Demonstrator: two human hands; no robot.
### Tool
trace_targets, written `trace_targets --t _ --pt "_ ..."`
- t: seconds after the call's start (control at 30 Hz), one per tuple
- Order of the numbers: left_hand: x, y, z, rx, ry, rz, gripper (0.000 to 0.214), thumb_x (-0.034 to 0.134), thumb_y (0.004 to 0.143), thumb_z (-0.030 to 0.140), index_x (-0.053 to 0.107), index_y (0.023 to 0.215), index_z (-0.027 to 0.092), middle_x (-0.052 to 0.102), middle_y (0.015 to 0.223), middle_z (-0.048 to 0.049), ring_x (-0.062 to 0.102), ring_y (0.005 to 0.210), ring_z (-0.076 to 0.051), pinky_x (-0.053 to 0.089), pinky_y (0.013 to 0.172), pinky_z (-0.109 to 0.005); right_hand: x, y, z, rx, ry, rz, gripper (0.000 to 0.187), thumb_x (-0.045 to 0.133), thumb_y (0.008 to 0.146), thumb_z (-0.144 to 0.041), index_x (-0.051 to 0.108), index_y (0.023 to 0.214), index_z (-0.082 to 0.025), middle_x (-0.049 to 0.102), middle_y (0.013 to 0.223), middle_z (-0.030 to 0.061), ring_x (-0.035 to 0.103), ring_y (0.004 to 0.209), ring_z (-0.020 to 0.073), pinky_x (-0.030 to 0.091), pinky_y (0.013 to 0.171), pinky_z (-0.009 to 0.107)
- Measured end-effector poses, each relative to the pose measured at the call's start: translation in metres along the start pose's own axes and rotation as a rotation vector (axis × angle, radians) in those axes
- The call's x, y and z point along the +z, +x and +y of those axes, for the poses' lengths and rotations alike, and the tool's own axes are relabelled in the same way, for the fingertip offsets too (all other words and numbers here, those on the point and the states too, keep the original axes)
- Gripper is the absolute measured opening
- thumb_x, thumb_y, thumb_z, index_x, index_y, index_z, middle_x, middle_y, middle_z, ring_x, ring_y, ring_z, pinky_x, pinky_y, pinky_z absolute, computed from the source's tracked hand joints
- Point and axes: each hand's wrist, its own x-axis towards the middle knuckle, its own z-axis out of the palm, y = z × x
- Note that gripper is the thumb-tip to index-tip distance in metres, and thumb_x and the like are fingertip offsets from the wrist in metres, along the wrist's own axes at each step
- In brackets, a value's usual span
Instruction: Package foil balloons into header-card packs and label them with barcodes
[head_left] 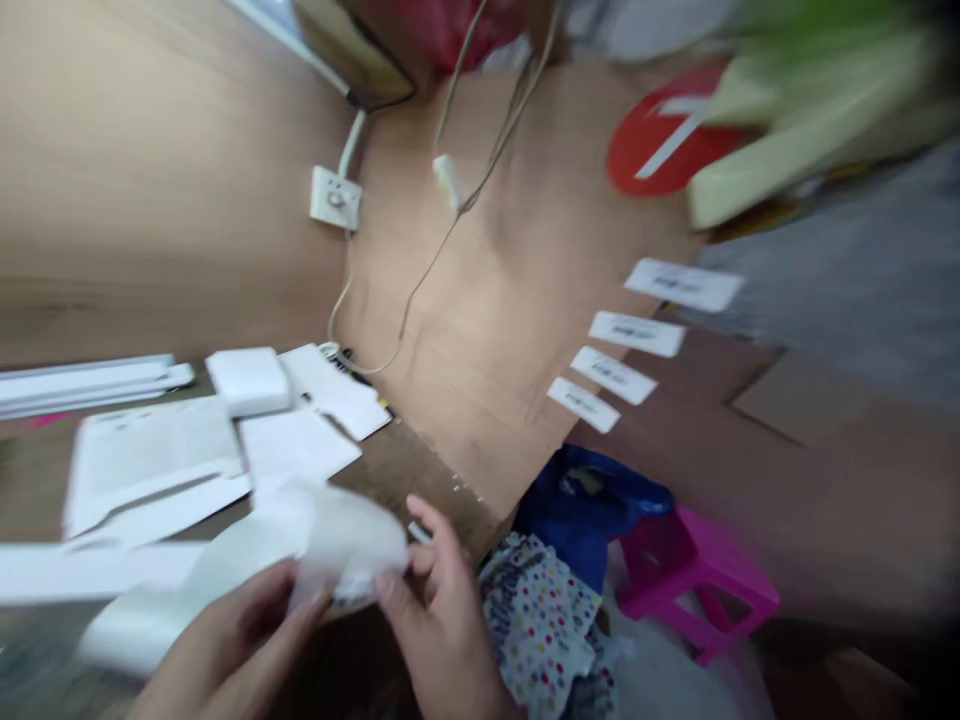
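The picture is blurred by motion. Both my hands are at the bottom, closed on a crumpled white sheet or plastic wrapper (300, 545). My left hand (225, 640) grips it from below on the left. My right hand (442, 610) pinches its right end with thumb and fingers. The hands are over the corner of a brown table (420, 470). What the white thing is exactly I cannot make out.
White papers (150, 450) and a white box (247, 380) lie on the table. A wooden wall (510, 300) carries a wall socket (335, 197), cables and white labels (637, 332). Below right are a pink stool (690, 575), a blue bag (592, 500) and dotted cloth (540, 620).
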Motion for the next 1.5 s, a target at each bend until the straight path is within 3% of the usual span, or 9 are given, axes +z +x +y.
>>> trace_targets --t 0.1,0.2,0.27,0.37,0.5,0.7,0.93,1.33,1.5 --pt "0.001 -0.003 0.022 -0.044 -0.091 -0.131 0.034 0.059 0.081 0.046 0.064 0.101 0.018 0.070 0.090 -0.0037 0.061 0.086 -0.022 0.050 0.077 -0.028 0.030 0.004 0.010 0.144 0.304 -0.004 0.051 0.061 0.083 -0.028 0.039 0.127 -0.018 0.070 0.087 0.0042 0.067 0.078 0.0185 0.055 0.073 0.031" --pt "-0.005 -0.006 0.021 -0.067 -0.127 -0.134 0.030 0.062 0.080 0.040 0.065 0.095 0.014 0.070 0.090 -0.0059 0.060 0.084 -0.020 0.048 0.076 -0.028 0.032 0.017 0.014 0.117 0.322 -0.071 0.038 0.061 0.083 -0.034 0.047 0.114 -0.019 0.068 0.081 0.0038 0.066 0.070 0.0193 0.056 0.064 0.033" --pt "-0.009 -0.010 0.016 -0.079 -0.115 -0.091 0.027 0.061 0.080 0.038 0.066 0.089 0.013 0.070 0.087 -0.0062 0.059 0.080 -0.019 0.047 0.073 -0.027 0.024 0.023 0.013 -0.052 0.061 -0.023 0.029 0.060 0.084 -0.035 0.056 0.108 -0.020 0.066 0.092 0.0077 0.065 0.079 0.0213 0.057 0.069 0.037" --pt "-0.010 -0.014 0.009 -0.132 -0.164 -0.071 0.027 0.062 0.078 0.038 0.066 0.087 0.013 0.069 0.081 -0.0047 0.057 0.072 -0.016 0.045 0.066 -0.026 0.010 0.025 0.006 -0.512 -0.408 0.036 0.026 0.066 0.082 -0.030 0.065 0.106 -0.021 0.057 0.120 0.0118 0.053 0.112 0.0278 0.046 0.096 0.047" --pt "-0.011 -0.012 0.005 -0.173 -0.223 -0.073 0.026 0.062 0.079 0.039 0.065 0.087 0.013 0.066 0.076 -0.0011 0.053 0.067 -0.013 0.043 0.063 -0.023 0.008 0.026 0.004 -0.803 -0.477 -0.333 0.033 0.067 0.082 -0.023 0.063 0.114 -0.020 0.063 0.119 0.0078 0.045 0.121 0.0265 0.043 0.102 0.046" --pt "-0.021 -0.012 0.008 -0.121 -0.146 -0.247 0.020 0.059 0.082 0.031 0.067 0.093 0.016 0.069 0.089 -0.0017 0.056 0.082 -0.015 0.043 0.077 -0.025 0.014 0.027 0.013 -0.620 -0.331 -0.393 0.023 0.061 0.085 -0.018 0.066 0.107 -0.021 0.065 0.107 0.0065 0.059 0.099 0.0192 0.052 0.086 0.034" --pt "-0.018 -0.012 0.007 -0.053 0.094 -0.157 0.024 0.052 0.086 0.033 0.065 0.080 0.014 0.061 0.072 -0.0004 0.049 0.068 -0.013 0.041 0.062 -0.023 0.019 0.020 0.016 -0.534 -0.231 -0.342 0.017 0.060 0.085 -0.016 0.065 0.101 -0.020 0.067 0.089 0.0033 0.063 0.082 0.0154 0.051 0.074 0.027" --pt "-0.016 -0.015 0.000 -0.109 -0.018 -0.150 0.031 0.052 0.084 0.044 0.061 0.078 0.015 0.056 0.065 0.0001 0.049 0.064 -0.013 0.040 0.057 -0.022 0.017 0.021 0.016 -0.470 -0.253 -0.431 0.012 0.061 0.085 -0.019 0.066 0.096 -0.021 0.066 0.087 0.0038 0.062 0.079 0.0156 0.051 0.070 0.027" --pt "-0.020 -0.014 -0.003 -0.057 0.235 -0.174 0.027 0.052 0.085 0.036 0.050 0.066 0.017 0.043 0.059 0.0049 0.037 0.058 -0.010 0.031 0.053 -0.021 0.018 0.022 0.017 -0.464 -0.283 -0.425 0.011 0.058 0.087 -0.018 0.067 0.092 -0.020 0.065 0.083 0.0033 0.061 0.075 0.0147 0.050 0.068 0.026"
